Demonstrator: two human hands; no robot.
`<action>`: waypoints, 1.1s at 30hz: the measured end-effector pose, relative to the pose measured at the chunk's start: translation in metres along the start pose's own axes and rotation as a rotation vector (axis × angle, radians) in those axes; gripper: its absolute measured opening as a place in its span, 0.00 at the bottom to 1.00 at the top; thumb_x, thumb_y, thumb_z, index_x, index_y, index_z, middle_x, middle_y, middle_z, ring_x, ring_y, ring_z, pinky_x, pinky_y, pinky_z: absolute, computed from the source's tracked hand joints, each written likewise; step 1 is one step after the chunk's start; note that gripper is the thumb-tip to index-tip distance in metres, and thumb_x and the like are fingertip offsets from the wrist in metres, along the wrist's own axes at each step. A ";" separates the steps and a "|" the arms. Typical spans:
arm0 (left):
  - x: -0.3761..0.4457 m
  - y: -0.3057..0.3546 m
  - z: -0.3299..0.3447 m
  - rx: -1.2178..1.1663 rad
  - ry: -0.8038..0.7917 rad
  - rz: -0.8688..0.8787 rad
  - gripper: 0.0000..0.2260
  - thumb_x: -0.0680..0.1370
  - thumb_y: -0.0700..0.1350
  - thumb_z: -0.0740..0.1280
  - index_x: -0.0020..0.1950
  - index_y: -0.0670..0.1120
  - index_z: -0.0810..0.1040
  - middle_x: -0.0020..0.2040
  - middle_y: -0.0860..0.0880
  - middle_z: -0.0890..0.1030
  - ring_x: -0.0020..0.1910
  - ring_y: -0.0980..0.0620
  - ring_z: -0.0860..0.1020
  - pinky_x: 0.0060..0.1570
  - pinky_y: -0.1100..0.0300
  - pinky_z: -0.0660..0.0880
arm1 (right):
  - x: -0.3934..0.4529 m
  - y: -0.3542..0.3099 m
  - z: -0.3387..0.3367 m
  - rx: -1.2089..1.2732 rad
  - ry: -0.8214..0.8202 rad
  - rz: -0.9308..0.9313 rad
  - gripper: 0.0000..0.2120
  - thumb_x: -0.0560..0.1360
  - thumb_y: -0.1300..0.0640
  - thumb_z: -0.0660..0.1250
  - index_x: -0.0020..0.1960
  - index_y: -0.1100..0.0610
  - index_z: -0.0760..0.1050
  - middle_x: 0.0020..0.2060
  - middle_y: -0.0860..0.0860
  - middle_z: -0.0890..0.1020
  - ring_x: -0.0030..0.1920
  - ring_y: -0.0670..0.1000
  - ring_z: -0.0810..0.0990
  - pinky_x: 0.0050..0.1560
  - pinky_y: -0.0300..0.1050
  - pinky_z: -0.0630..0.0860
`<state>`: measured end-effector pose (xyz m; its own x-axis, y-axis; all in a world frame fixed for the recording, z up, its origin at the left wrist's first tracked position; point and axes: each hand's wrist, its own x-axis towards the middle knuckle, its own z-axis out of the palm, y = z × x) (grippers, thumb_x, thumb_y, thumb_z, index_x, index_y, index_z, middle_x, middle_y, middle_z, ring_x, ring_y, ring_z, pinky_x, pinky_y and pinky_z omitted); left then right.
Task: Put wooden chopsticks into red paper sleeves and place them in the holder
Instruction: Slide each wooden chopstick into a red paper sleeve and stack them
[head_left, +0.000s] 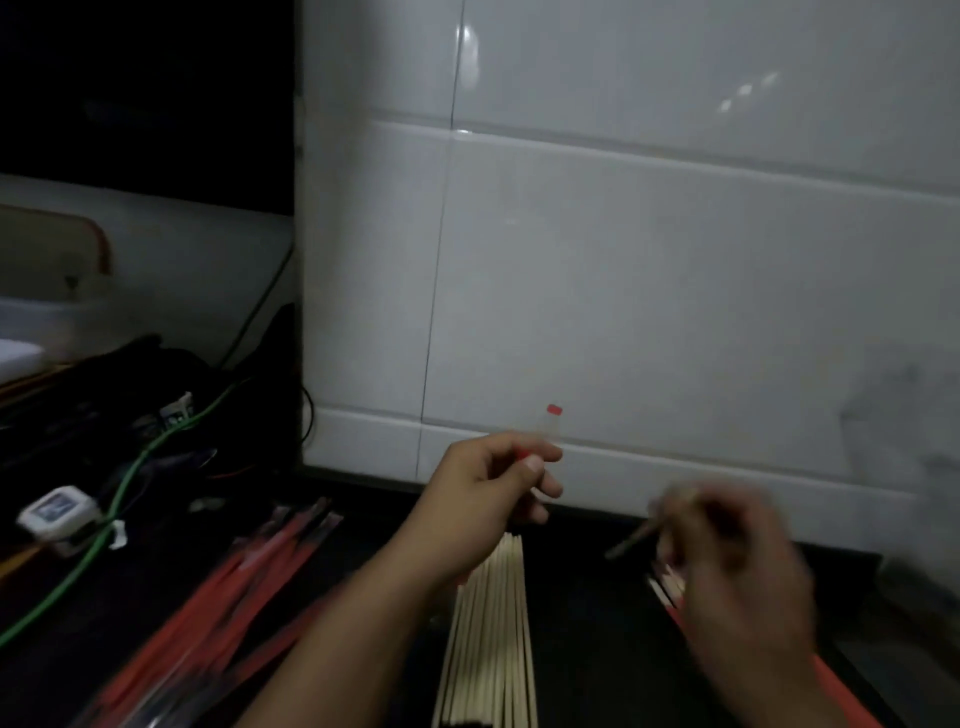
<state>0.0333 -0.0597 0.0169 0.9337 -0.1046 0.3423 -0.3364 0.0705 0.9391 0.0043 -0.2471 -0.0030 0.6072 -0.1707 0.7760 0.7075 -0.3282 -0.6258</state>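
Left hand (498, 480) pinches sleeve (552, 426) above counter (582, 623) back edge. Right hand (737, 577) blurred, curled round chopstick (631, 543). Chopstick bundle (491, 639) mid-counter; sleeve pile (249, 582) left.

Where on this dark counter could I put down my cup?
Bare counter shows between the red sleeves and the bare chopsticks, and again between those chopsticks and the right hand. The left side is crowded with cables.

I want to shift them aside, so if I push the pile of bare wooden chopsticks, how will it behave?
The chopsticks look thin and stiff, so probably light. They lie loose side by side on the dark counter, so a sideways push would likely scatter or roll them rather than move them together.
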 end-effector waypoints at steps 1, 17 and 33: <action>0.000 -0.005 0.000 0.016 0.004 -0.017 0.11 0.82 0.36 0.60 0.53 0.45 0.81 0.38 0.47 0.83 0.33 0.51 0.77 0.40 0.57 0.74 | 0.026 -0.009 0.002 0.077 0.109 0.020 0.12 0.78 0.66 0.64 0.46 0.49 0.72 0.36 0.49 0.82 0.32 0.45 0.77 0.37 0.34 0.74; 0.006 -0.030 -0.006 0.314 0.017 0.049 0.10 0.83 0.45 0.59 0.52 0.49 0.81 0.33 0.50 0.79 0.31 0.51 0.74 0.32 0.63 0.72 | 0.114 0.006 0.008 0.381 0.416 0.129 0.12 0.81 0.64 0.58 0.61 0.55 0.73 0.36 0.51 0.82 0.28 0.47 0.74 0.32 0.41 0.72; 0.005 -0.037 -0.003 0.326 -0.026 0.033 0.09 0.82 0.43 0.61 0.52 0.48 0.81 0.37 0.46 0.82 0.36 0.52 0.79 0.38 0.61 0.77 | 0.107 0.011 0.007 0.354 0.397 0.168 0.11 0.81 0.63 0.59 0.61 0.54 0.73 0.34 0.51 0.81 0.29 0.48 0.74 0.33 0.40 0.73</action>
<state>0.0511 -0.0595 -0.0164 0.9197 -0.1329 0.3695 -0.3918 -0.2468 0.8863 0.0796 -0.2624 0.0722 0.5877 -0.5528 0.5907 0.7326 0.0539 -0.6785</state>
